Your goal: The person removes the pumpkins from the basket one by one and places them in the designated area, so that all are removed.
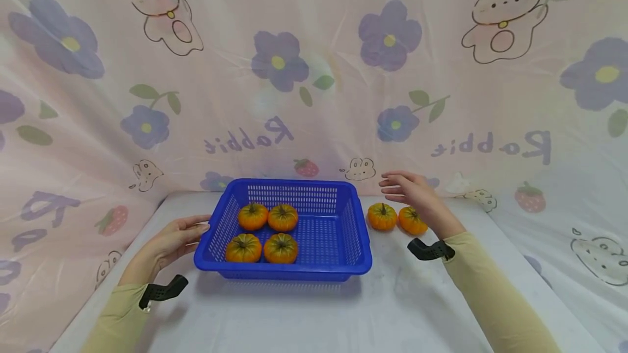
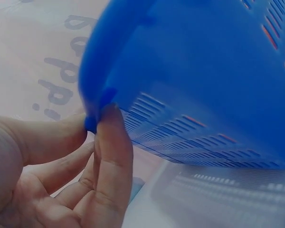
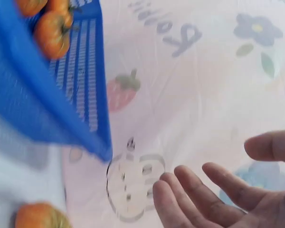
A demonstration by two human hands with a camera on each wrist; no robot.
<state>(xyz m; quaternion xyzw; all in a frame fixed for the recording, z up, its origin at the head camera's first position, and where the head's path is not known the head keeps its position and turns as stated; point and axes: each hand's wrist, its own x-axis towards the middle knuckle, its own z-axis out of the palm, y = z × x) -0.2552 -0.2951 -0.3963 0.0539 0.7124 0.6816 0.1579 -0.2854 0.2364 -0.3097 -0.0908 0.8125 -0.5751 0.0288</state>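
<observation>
A blue plastic basket (image 1: 321, 267) with slotted walls holds several small orange pumpkins (image 1: 281, 248) in its left half. At the basket's left edge, my left hand (image 1: 171, 244) pinches the rim between thumb and fingers. The left wrist view shows that grip close up on the blue rim (image 2: 92, 71). To the basket's right, two more pumpkins (image 1: 382, 217) sit side by side on the table. Over the outer one (image 1: 411, 222) hangs my right hand (image 1: 414, 195), fingers extended and holding nothing. In the right wrist view its fingers (image 3: 199, 190) are spread apart from the basket.
A white-covered table (image 1: 275, 320) carries everything. Behind it and along the sides hangs a pale curtain (image 1: 333, 113) printed with rabbits, flowers and strawberries. The basket's back rim lies close to the curtain. A black wrist mount (image 1: 429, 249) sits on the right sleeve.
</observation>
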